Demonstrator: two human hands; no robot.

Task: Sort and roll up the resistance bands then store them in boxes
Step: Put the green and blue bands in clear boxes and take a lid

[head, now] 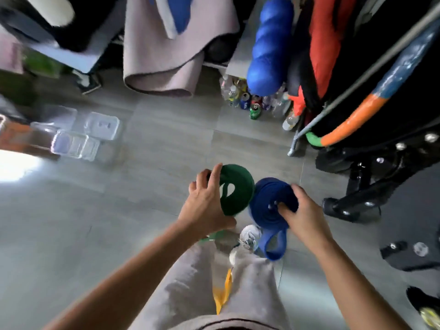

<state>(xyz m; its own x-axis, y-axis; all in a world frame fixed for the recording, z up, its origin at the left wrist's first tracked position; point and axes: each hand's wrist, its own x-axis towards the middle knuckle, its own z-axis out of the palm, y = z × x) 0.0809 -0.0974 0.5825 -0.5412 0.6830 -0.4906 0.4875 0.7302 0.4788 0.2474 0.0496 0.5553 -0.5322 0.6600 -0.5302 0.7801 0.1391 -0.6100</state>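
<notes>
While both rolls are held up off the floor, the clear plastic boxes (78, 136) are seen lying well away to the left of the left hand (204, 206), so the coils should be kept tight until they are reached. The green band roll (234, 189) is gripped by that hand, with fingers curled over its far rim. A short green tail (212, 235) hangs below the palm and should be tucked in. A yellow band (223, 294) dangles below and between the hands, not yet rolled. Just right of the green roll, the blue band roll (271, 201) is held by the right hand (302, 210), with fingers pressed into its centre. Its loose blue tail (273, 246) hangs beneath that hand and would best be wound on before boxing, lest the coil spring open.
</notes>
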